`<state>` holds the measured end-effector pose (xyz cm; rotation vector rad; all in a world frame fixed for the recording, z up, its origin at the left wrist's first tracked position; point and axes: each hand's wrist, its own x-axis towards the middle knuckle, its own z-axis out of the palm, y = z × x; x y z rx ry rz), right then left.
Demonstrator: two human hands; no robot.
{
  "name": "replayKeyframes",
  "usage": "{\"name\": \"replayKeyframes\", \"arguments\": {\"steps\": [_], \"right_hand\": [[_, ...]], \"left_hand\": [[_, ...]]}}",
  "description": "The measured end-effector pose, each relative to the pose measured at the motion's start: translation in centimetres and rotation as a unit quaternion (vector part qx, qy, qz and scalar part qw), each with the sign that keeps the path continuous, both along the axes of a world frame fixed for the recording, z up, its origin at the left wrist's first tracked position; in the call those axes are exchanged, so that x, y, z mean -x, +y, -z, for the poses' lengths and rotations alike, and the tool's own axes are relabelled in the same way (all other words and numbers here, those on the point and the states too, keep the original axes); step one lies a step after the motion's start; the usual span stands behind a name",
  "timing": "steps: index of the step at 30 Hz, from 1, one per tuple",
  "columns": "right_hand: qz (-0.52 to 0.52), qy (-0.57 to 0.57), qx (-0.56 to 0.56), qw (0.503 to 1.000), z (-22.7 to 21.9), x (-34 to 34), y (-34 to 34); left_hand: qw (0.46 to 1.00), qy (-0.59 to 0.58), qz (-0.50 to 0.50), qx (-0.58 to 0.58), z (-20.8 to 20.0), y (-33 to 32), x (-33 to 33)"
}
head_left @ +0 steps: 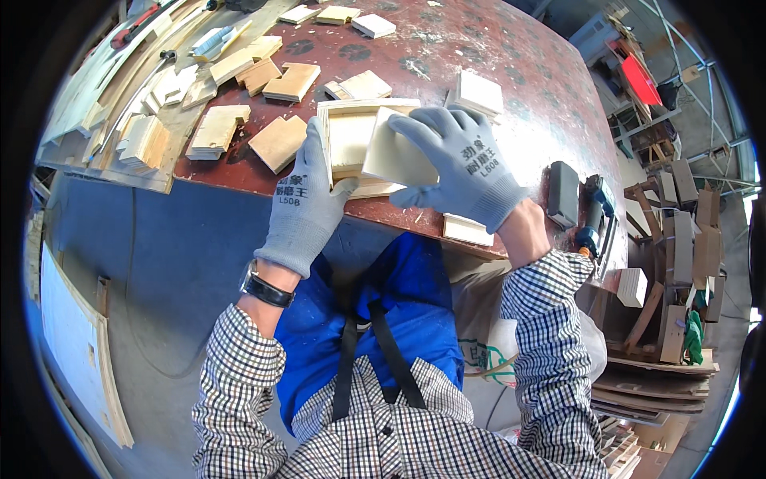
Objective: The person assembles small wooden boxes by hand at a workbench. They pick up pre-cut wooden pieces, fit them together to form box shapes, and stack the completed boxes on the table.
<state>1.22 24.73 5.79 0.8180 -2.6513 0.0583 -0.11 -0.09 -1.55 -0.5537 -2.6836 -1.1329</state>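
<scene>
A small, shallow wooden box (pixel 348 136) sits near the front edge of the dark red table. My gloved left hand (pixel 302 199) grips its left side, fingers along the outer wall and thumb at the near corner. In my gloved right hand (pixel 467 164) is a thin, pale square wooden panel (pixel 392 152), tilted over the right part of the box. The thumb is below the panel and the fingers spread over its far side. The panel hides much of the box's inside. Whether its lower edge touches the box, I cannot tell.
Notched wood blocks (pixel 292 82) and flat pieces (pixel 278 144) lie to the left on the table (pixel 511 48). White blocks (pixel 479 92) stand behind my right hand. A cordless power tool (pixel 594 214) and a black case (pixel 563 194) lie at the right edge. Scrap boards (pixel 682 231) are stacked beyond.
</scene>
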Motion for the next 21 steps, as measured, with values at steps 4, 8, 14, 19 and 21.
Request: {"name": "replayKeyframes", "arguments": {"steps": [4,8,14,19,21], "right_hand": [[-0.015,0.008,-0.037,0.999,0.2,1.5,-1.5],[-0.024,0.007,-0.043,0.999,0.2,2.1,-2.1],[-0.029,0.045,-0.026,0.998,2.9,3.6,-3.5],[0.035,0.048,-0.014,0.998,4.6,2.4,-4.2],[0.05,0.058,0.001,0.997,5.1,2.3,-4.6]], "left_hand": [[1.0,0.018,0.008,0.017,0.3,-0.1,0.2],[0.999,0.022,-0.002,0.024,0.9,-0.2,0.2],[0.999,0.042,0.007,0.013,0.9,-0.1,0.5],[0.998,0.053,0.027,0.005,0.3,0.0,0.3],[0.999,0.035,0.022,0.005,0.0,-0.1,0.1]]}}
